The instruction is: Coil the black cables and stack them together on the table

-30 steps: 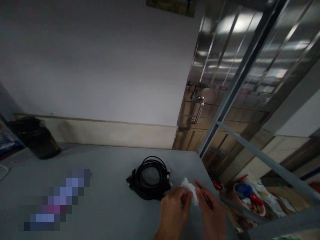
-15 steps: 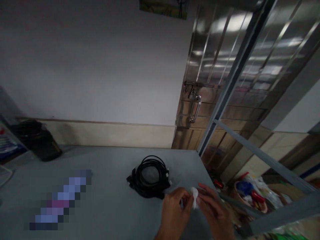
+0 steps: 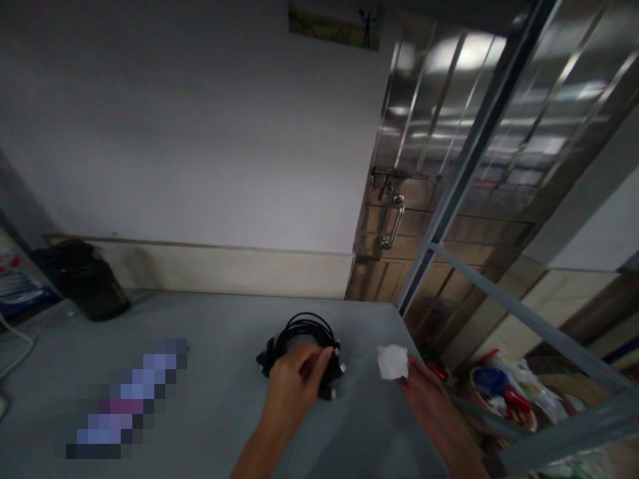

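Observation:
My right hand (image 3: 428, 394) pinches a small white piece of tissue (image 3: 392, 362) by its edge near the table's right side. The tissue is spread out, facing me. To the left, my left hand (image 3: 297, 379) is in front of a coil of black cables (image 3: 310, 324) and hides part of it. Its thumb and index finger are pressed together, and I cannot make out anything between them. Light-coloured connector ends show at the coil's right side. Whether the left hand touches the cables I cannot tell.
On the grey table (image 3: 210, 372) stands a dark container (image 3: 90, 283) at the back left. A blurred-out bluish object (image 3: 132, 399) lies in front of it. A grey metal frame (image 3: 492, 286) rises on the right, and a bin (image 3: 504, 399) full of wrappers is beyond it.
My hands have parted. The left hand moved left over the cables; the right hand kept the tissue, which was bunched between both hands and is now spread wider.

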Tool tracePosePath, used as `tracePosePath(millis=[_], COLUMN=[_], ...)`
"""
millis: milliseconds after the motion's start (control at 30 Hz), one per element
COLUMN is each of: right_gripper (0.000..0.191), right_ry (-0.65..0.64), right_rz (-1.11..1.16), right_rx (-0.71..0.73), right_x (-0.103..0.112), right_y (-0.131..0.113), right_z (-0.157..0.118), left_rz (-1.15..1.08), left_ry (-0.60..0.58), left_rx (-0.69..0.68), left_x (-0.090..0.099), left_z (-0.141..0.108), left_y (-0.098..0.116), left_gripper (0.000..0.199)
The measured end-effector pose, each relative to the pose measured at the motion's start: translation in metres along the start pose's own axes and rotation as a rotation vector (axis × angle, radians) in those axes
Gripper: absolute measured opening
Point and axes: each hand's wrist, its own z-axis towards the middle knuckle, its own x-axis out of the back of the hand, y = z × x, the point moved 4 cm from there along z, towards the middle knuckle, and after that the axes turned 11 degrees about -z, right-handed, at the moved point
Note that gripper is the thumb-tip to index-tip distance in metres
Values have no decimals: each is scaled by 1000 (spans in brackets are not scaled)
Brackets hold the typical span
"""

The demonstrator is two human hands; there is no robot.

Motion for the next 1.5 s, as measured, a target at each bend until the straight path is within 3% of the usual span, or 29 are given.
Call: tracePosePath(millis=[200, 300, 400, 600, 833, 1000, 1333, 1433, 1500], right_gripper=[62, 65, 70, 68, 55, 45, 44, 42, 36], right_ry=[20, 100, 221, 351, 167, 45, 44, 25, -29], right_rz=[-151, -262, -412, -769, -1001, -1077, -1103, -1091, -1082], right_rx=[-52, -20, 41, 192, 451, 572, 652, 696, 729], right_x=[3, 14, 27, 25, -9, -22, -20, -37, -62], right_y=[-7, -14, -21, -15, -14, -16, -21, -22, -18], right_z=[64, 94, 109, 90, 69, 63, 62, 48, 28], left_rz=[107, 135, 132, 81, 38, 9, -27, -32, -35], left_ry=[146, 199, 221, 178, 139, 139, 149, 164, 170], left_rx=[89, 122, 156, 195, 207, 200, 179, 177, 176], left_x=[96, 126, 140, 139, 137, 135, 132, 132, 133], left_z=[69, 82, 78, 66, 67, 65, 61, 61, 61], left_y=[-89, -128, -151, -162, -161, -160, -154, -156, -157], left_gripper=[50, 53, 56, 56, 56, 58, 53, 52, 51])
